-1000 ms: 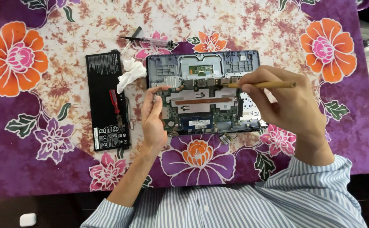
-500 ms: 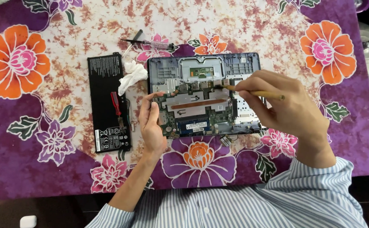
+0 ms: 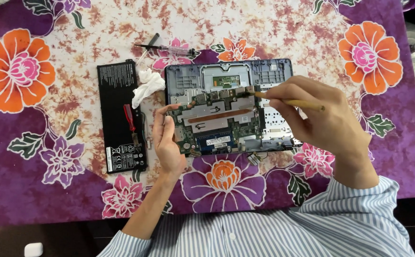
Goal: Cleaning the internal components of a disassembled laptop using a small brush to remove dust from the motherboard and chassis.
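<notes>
The opened laptop (image 3: 229, 112) lies bottom-up in the middle of the desk (image 3: 312, 43), its cover off and the green circuit board (image 3: 217, 123) with its copper heat pipe bare to you. Your right hand (image 3: 321, 121) is closed on a thin wooden-handled brush (image 3: 288, 101), pinched like a pen, with the bristle end touching the upper right edge of the board near a row of connectors. Your left hand (image 3: 167, 138) rests at the board's left edge, fingers curled against it and thumb laid along the side; it is clamped on nothing that shows. Judge the board as light and stiff but fragile: small parts and thin cables will not bear pressure, so hold it by the bare edges, as your left hand does, and keep the brush light. The shell under it looks like thin plastic, best steadied at its rim. Just left of the laptop a crumpled white cloth (image 3: 148, 85) overlaps a flat black battery pack (image 3: 121, 116), on which lies a small red-handled tool (image 3: 129, 118). A pink-handled screwdriver (image 3: 167, 47) sits above, apart from both.
</notes>
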